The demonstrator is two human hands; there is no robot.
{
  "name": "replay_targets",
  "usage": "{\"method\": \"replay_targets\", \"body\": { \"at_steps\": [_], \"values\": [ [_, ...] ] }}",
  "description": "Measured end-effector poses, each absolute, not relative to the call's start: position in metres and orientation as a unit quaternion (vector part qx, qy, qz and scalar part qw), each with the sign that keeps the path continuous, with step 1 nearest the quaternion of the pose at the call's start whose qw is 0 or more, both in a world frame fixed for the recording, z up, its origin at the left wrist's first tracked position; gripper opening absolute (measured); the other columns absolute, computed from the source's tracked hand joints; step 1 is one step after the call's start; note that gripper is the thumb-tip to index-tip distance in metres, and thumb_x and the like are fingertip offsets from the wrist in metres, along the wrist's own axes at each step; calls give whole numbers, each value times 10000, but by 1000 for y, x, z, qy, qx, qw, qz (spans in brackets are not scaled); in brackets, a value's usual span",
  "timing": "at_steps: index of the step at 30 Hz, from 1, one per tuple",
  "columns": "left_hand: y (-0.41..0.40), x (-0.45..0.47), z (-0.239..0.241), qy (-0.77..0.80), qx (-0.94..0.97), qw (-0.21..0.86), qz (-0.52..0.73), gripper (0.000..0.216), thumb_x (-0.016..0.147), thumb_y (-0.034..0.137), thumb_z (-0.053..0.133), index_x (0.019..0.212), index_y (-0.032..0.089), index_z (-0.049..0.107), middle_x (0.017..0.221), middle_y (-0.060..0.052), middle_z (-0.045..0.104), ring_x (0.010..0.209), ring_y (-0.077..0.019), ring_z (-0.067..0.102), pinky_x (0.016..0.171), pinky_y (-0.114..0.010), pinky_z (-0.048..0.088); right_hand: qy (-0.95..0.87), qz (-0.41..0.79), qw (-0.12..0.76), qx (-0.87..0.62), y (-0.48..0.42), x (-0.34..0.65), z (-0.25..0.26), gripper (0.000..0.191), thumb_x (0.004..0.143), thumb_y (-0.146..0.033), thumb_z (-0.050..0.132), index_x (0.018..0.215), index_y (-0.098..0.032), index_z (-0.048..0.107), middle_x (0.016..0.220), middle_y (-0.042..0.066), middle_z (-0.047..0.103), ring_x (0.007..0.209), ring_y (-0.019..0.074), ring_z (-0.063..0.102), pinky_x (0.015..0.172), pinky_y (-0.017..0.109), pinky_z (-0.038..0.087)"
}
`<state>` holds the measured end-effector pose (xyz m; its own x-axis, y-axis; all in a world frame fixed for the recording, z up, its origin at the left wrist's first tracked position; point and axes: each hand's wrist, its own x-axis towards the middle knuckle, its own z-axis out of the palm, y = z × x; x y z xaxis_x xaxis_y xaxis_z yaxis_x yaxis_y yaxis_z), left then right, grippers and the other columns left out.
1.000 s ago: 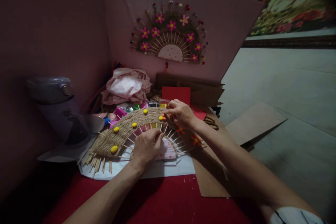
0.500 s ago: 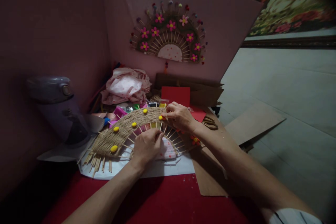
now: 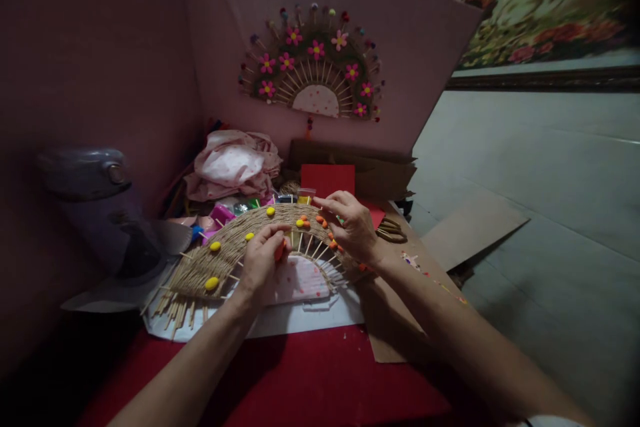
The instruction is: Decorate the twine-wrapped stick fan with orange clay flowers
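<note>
A half-round fan of twine wound over thin sticks (image 3: 233, 257) lies in front of me. Yellow clay dots (image 3: 215, 246) sit on its band. Small orange clay petals (image 3: 306, 221) lie beside one yellow dot, with more under and around my right hand. A spotted pale half-circle (image 3: 303, 279) fills the fan's centre. My left hand (image 3: 257, 263) is closed over the fan's inner edge, with orange clay (image 3: 281, 250) showing at its fingers. Above the band's right half, my right hand (image 3: 353, 223) has its fingers stretched and apart, with nothing visible in them.
A finished-looking fan with pink flowers (image 3: 316, 50) is on the pink board behind. A lidded bottle (image 3: 117, 213) stands at left. Crumpled spotted cloth (image 3: 233, 163), red card (image 3: 327, 178) and clay packets lie behind the fan. Cardboard (image 3: 387, 327) is at right on the red tablecloth (image 3: 300, 373).
My left hand has moved left and up, orange clay now showing in it. My right hand has lifted off the yellow dot and shifted right, its fingers opened. An orange petal now shows beside that dot.
</note>
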<state>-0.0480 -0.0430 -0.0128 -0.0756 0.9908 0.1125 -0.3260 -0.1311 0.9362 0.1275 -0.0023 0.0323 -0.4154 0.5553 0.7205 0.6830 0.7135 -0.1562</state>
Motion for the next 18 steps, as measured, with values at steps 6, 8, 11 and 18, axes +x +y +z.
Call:
{"method": "replay_targets", "body": {
  "at_steps": [6,8,11,18],
  "values": [
    [-49,-45,-5,303,361,645,602,263,697,234,627,941,158,562,683,19,559,502,-68,470,481,-185,350,-817,80,416,-391,-61,101,13,127,834,-243,604,945,-210,656,893,39,636,864,174,562,767,311,435],
    [-51,-43,-8,308,391,637,588,290,697,250,657,962,164,576,714,16,564,545,-71,486,505,-183,368,-810,86,424,-396,-68,96,4,169,810,-243,633,973,-202,650,899,49,626,880,184,558,764,309,437],
    [-53,-41,-13,313,455,624,553,307,722,329,668,979,176,598,744,10,573,553,-70,471,489,-183,348,-786,83,457,-408,-69,93,-7,107,817,-241,623,908,-192,652,840,41,612,848,180,555,743,295,430],
    [-52,-38,-18,325,459,632,533,328,704,428,682,879,156,621,666,13,568,523,-71,477,490,-191,365,-767,66,498,-399,-66,102,-22,45,846,-210,575,818,-194,607,806,39,613,803,176,550,715,292,416]
  ]
}}
